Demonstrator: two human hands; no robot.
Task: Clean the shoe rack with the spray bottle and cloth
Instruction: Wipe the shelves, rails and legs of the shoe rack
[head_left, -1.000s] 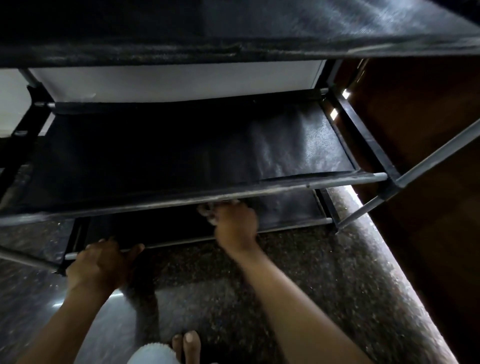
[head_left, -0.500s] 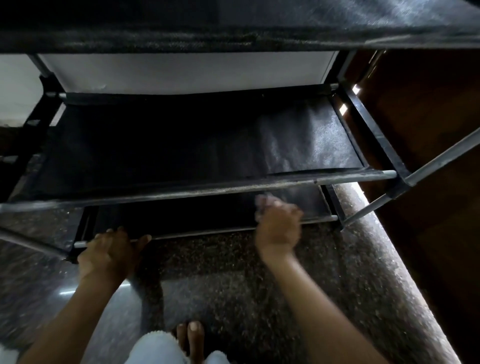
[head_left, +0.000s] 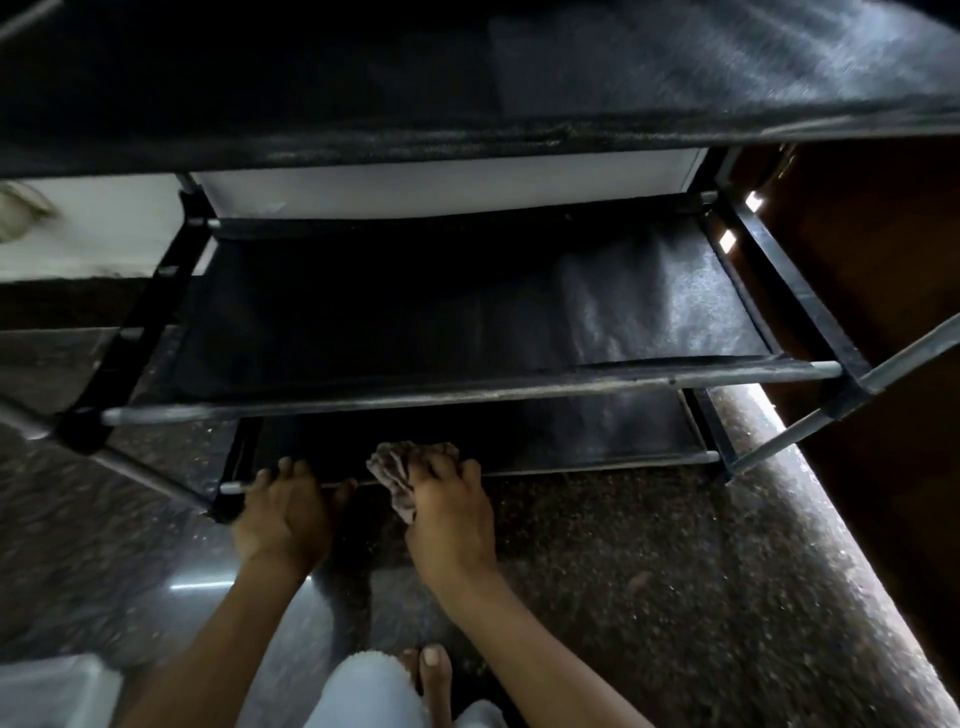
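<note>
Fingers of the right hand (head_left: 451, 512) clutch a crumpled brownish cloth (head_left: 396, 470) against the bottom front rail (head_left: 597, 465) of the black shoe rack (head_left: 467, 317); the left hand (head_left: 283, 514) grips that rail just beside it. Dusty fabric shelves overhang above, over a speckled dark floor (head_left: 649, 571).

Home: shoe rack (head_left: 467, 384), granite floor (head_left: 649, 571)

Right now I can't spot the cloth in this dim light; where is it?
In the head view, the cloth is bunched in the right hand at the bottom shelf's front bar, just right of the left hand.
</note>
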